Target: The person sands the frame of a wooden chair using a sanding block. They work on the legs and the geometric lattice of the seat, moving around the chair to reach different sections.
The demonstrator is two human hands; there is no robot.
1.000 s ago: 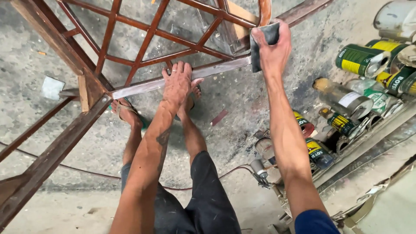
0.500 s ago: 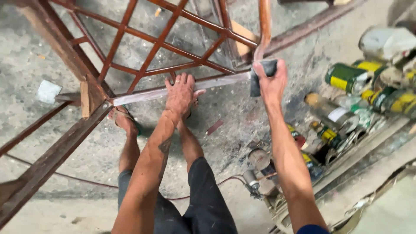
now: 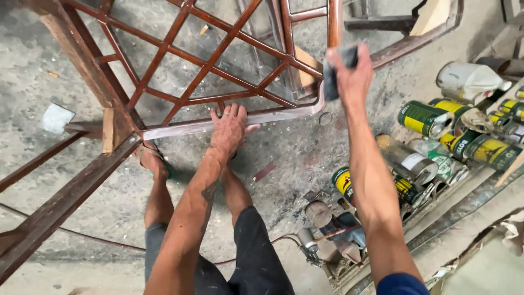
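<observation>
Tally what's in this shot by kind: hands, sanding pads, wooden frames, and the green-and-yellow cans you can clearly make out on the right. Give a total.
Hands: 2, the left hand flat on the pale rail, the right hand gripping the pad
Sanding pad: 1
Wooden frame: 1
Green-and-yellow cans: 5 clear; others are partly hidden
Total: 9

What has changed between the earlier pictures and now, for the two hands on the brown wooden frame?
The right hand, gripping the dark grey sanding pad, left the end of the pale sanded rail and moved up round the corner onto the upright brown wooden bar. The left hand stayed flat on the rail, and the brown wooden lattice frame kept its place. The green and yellow cans lie as before.
</observation>
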